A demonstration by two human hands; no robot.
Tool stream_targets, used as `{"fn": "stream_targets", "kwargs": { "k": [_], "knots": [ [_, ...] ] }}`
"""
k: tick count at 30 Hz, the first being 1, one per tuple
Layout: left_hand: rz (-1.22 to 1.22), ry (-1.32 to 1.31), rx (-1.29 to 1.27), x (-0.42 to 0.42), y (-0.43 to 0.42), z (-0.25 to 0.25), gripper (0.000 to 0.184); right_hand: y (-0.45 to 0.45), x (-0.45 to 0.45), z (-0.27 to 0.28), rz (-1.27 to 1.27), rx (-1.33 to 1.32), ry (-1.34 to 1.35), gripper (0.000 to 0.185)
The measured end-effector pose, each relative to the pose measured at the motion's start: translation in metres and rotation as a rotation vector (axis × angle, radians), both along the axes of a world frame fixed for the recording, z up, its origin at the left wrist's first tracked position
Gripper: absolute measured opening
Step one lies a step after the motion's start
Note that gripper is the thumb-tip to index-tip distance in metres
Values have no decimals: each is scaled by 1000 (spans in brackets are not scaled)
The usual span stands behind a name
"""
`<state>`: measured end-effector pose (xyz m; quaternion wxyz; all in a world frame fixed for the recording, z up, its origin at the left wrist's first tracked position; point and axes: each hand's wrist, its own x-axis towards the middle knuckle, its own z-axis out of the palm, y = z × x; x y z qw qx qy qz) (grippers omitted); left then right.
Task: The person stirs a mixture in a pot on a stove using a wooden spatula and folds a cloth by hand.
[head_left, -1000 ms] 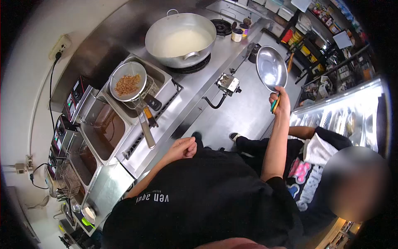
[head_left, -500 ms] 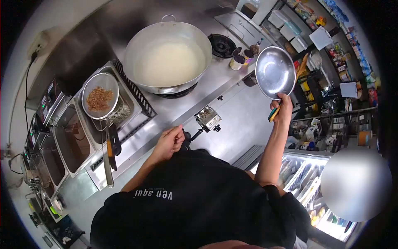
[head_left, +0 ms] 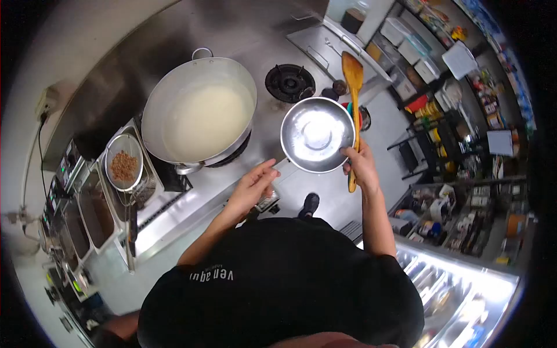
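Right hand gripping bowl and spatula, left hand loosely open
Bowl's between both hands, near the left fingertips; green bit behind it is mostly hidden, can't tell what.

Right fingers — partly hidden behind spatula, burner — mostly under pan

my bowl is glossy metal, spatula smooth wood, shirt matt cloth; the metal counter gleams along its front edge.
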<state>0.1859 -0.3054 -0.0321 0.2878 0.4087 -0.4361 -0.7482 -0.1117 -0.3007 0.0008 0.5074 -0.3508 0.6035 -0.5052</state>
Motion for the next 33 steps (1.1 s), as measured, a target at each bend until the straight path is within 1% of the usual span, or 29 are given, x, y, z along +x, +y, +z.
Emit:
{"fn": "stream_targets", "kwargs": {
  "k": [1, 3, 5, 7, 8, 9, 11, 12, 14, 16, 18, 21, 23, 24, 25, 27, 29, 31, 33],
  "knots": [
    [35, 0, -12, -19, 0, 0, 51, -7, -13, 0, 35, -12, 0, 31],
    [132, -30, -91, -64, 4, 2, 55, -15, -41, -1, 126, 45, -9, 33],
    [136, -60, -93, -107, 2, 11, 57, -27, -74, -6, 153, 43, -44, 34],
    [170, 8, -65, -148, 11, 21, 58, -25, -104, -9, 244, 49, -4, 33],
    [168, 3, -35, -164, 12, 23, 53, -23, -117, -7, 280, 59, -14, 30],
    [155, -17, -42, -178, 10, 23, 53, -19, -127, -4, 268, 50, -35, 30],
    [261, 14, 11, -204, 4, 22, 44, -11, -145, 5, 249, 30, -91, 29],
    [254, 15, 3, -218, 3, 25, 44, -9, -158, 6, 243, 22, -90, 29],
    [324, 23, -48, -243, 3, 29, 36, -8, -181, 10, 246, 44, -71, 28],
    [324, 61, -63, -263, 0, 24, 37, -9, -201, 19, 259, 45, -47, 28],
    [329, 93, -80, -276, -7, 23, 38, -16, -220, 22, 278, 45, -29, 31],
    [354, 87, -72, -285, -26, 25, 36, -31, -243, 20, 276, 50, -83, 28],
    [442, 74, -67, -284, -47, 30, 30, -45, -255, 24, 226, 48, -86, 26],
    [470, 104, -95, -284, -57, 39, 24, -53, -262, 23, 209, 33, -78, 22],
    [463, 99, -85, -280, -71, 38, 24, -61, -270, 20, 201, 42, -82, 22],
    [558, 85, -177, -273, -102, 37, 26, -76, -288, 16, 220, 16, -42, 21],
    [636, 170, -168, -272, -134, 43, 23, -92, -305, 14, 200, 50, 15, 23],
    [697, 191, -192, -278, -167, 51, 21, -108, -326, 11, 265, 111, 140, 25],
    [724, 285, -209, -288, -201, 52, 21, -124, -340, 18, 245, 125, 143, 24]
  ]
}}
